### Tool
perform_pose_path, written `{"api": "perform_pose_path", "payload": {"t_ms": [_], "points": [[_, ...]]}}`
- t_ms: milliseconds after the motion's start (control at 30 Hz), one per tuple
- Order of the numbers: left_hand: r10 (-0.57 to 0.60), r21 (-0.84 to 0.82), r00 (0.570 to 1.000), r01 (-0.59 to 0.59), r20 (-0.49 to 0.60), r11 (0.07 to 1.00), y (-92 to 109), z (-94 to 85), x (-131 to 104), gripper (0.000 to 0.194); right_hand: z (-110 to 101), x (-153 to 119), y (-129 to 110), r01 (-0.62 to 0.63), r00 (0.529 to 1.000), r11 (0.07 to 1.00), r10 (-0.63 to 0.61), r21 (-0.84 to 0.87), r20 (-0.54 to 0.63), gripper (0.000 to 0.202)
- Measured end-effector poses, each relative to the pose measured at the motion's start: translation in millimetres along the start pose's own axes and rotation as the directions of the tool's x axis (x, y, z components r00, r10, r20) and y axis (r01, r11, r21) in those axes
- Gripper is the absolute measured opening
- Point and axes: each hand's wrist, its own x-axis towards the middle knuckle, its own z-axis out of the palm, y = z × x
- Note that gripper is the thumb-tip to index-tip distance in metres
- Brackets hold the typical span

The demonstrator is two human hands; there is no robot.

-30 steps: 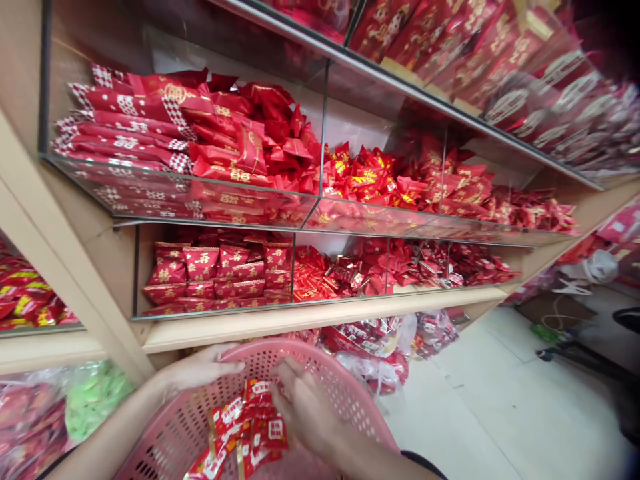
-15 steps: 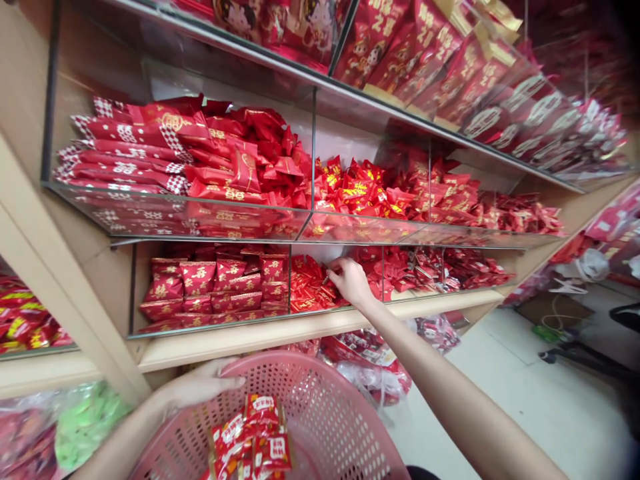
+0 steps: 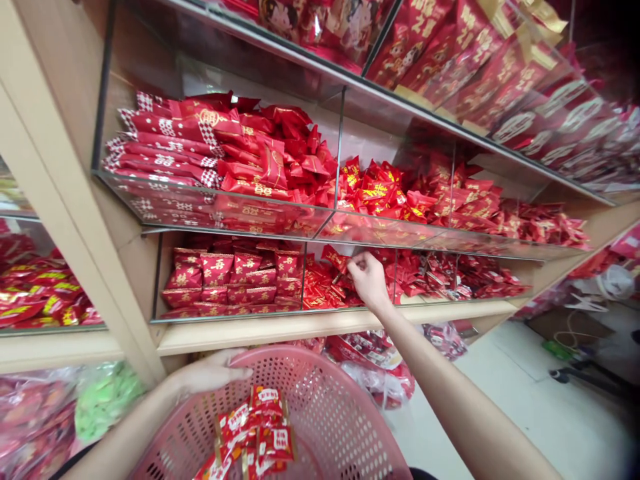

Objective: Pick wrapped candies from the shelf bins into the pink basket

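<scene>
My left hand (image 3: 217,372) is closed on the rim of a pink perforated basket (image 3: 340,400), its thumb over the edge. Several red packets with white labels (image 3: 270,427) lie in the basket. My right hand (image 3: 367,275) pinches a small red packet (image 3: 336,259) by its right end, just above the loose red packets (image 3: 320,287) in a lower shelf compartment. Left of that compartment, behind a clear divider, stand stacked dark red pillow packets (image 3: 240,273).
A middle shelf with a clear front panel (image 3: 280,217) overhangs my right hand and holds red packets. Wooden shelf edge (image 3: 320,327) runs above the basket. Plastic bags of goods (image 3: 380,380) lie below, with a green bag (image 3: 105,400) at the left.
The view has shifted, moving the shelves rightward in the picture. My right hand has lifted a red packet up from the loose pile. My left hand still holds the basket rim.
</scene>
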Motion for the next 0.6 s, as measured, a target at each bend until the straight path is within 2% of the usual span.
{"api": "perform_pose_path", "payload": {"t_ms": [67,167,267,333,400,467,533,600], "points": [[0.016,-0.019,1.000,-0.016,0.017,1.000,1,0.7,1,0.057,-10,-16,-9,-0.101,0.995,0.972,0.100,0.213,0.015,0.016],[0.027,-0.032,0.999,-0.027,0.027,0.999,3,2.2,0,0.055,-25,-48,-25,-0.209,0.978,0.904,0.186,0.374,0.097,0.017],[0.044,-0.047,0.998,-0.043,0.035,0.998,6,4.2,-2,0.051,-39,-85,-38,-0.311,0.944,0.861,0.231,0.403,0.236,0.018],[0.068,-0.056,0.997,-0.066,0.037,0.996,9,5.4,-3,0.049,-46,-112,-40,-0.373,0.902,0.864,0.252,0.338,0.352,0.018],[0.065,-0.052,0.997,-0.063,0.046,0.997,11,6.1,-4,0.049,-49,-137,-33,-0.389,0.842,0.891,0.240,0.235,0.483,0.017],[0.054,-0.038,0.997,-0.052,0.046,0.998,11,6.4,-3,0.048,-49,-157,-18,-0.343,0.757,0.931,0.196,0.124,0.623,0.011],[0.042,-0.027,0.998,-0.041,0.042,0.999,11,6.7,-1,0.047,-46,-170,-1,-0.229,0.660,0.973,0.145,0.013,0.737,0.006],[0.032,-0.022,0.999,-0.032,0.043,0.999,10,6.9,0,0.046,-40,-177,16,-0.075,0.568,0.994,0.111,-0.083,0.816,0.011]]}}
